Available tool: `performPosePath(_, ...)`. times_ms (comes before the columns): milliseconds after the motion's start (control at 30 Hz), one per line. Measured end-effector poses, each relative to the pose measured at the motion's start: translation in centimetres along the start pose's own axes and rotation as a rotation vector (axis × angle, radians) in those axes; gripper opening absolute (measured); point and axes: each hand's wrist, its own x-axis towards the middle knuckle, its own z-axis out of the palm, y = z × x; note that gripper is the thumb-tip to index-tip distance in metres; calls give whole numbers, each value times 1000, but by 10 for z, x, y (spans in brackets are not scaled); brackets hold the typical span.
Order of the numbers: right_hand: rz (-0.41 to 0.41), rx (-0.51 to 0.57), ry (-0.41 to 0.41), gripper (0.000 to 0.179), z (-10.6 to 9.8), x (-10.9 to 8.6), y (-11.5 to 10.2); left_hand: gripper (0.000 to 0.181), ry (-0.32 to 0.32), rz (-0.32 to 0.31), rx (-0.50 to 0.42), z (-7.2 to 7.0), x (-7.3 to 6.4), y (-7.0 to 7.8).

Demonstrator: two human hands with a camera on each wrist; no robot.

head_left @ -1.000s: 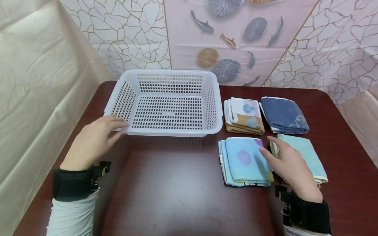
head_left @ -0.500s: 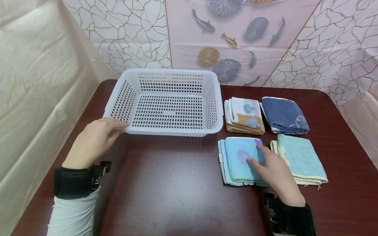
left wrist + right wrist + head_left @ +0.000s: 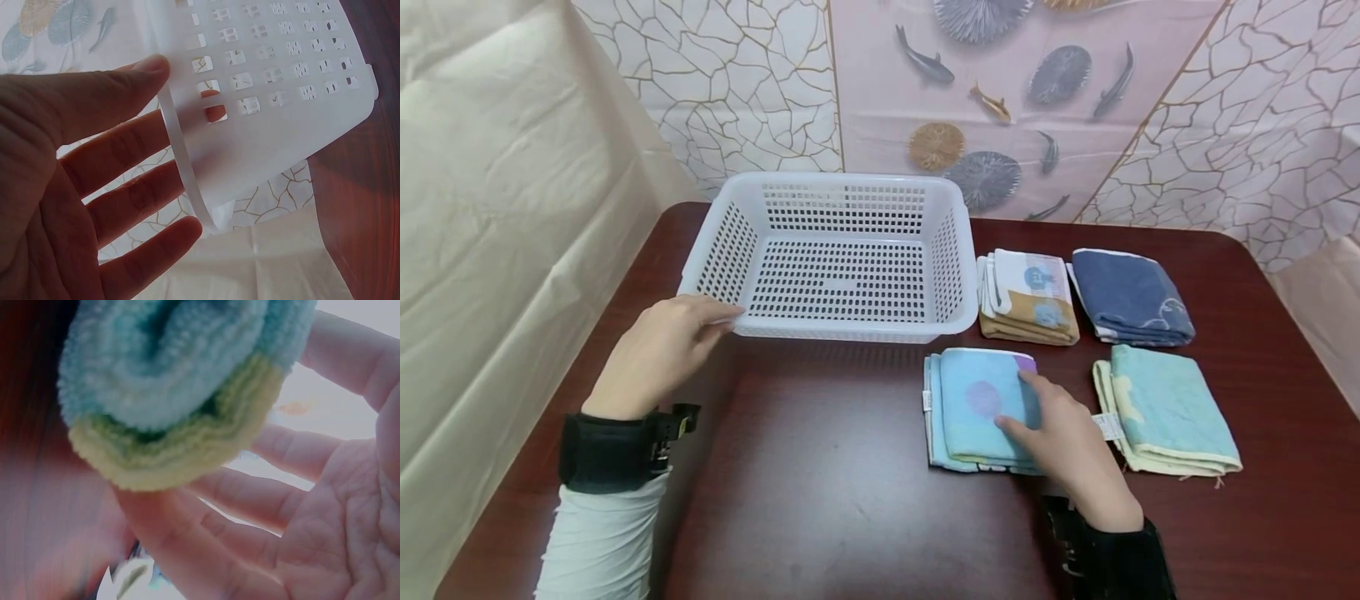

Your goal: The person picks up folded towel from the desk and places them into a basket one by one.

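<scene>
A folded light-blue towel with a purple dot lies at the front centre-right in the head view. My right hand grips its right side. In the right wrist view, fingers pass under the rounded, yellow-edged fold of the blue towel, with the thumb at its other side. To the left, my left hand pinches the front left corner of a white perforated plastic basket, which holds nothing. The left wrist view has the thumb on the basket rim and the other fingers partly behind the wall.
Right of the basket sit a folded white-and-brown towel and a folded navy towel. A folded mint-green towel with a white label lies right of my right hand. The dark wooden table meets a patterned cloth backdrop.
My right hand has moved left from between the blue and mint towels, taken hold of the blue towel and shifted it left. The left hand stays at the basket corner.
</scene>
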Motion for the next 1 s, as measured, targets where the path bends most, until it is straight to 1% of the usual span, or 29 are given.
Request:
performPosePath(200, -44, 24, -6, 69, 11, -1, -19, 27, -3, -28, -2, 3, 3, 3)
performPosePath(400, -91, 52, -21, 67, 25, 3, -40, 26, -10, -48, 2, 5, 7, 6)
performPosePath(633, -140, 57, 6, 68, 42, 7, -63, 27, -16, -53, 9, 7, 10, 7)
performPosePath(867, -128, 53, 4, 69, 58, 14, -89, 27, -23, -50, 12, 7, 11, 9)
performPosePath(1000, -135, 44, 20, 70, 65, 16, -99, 29, -22, -44, 22, 7, 12, 10)
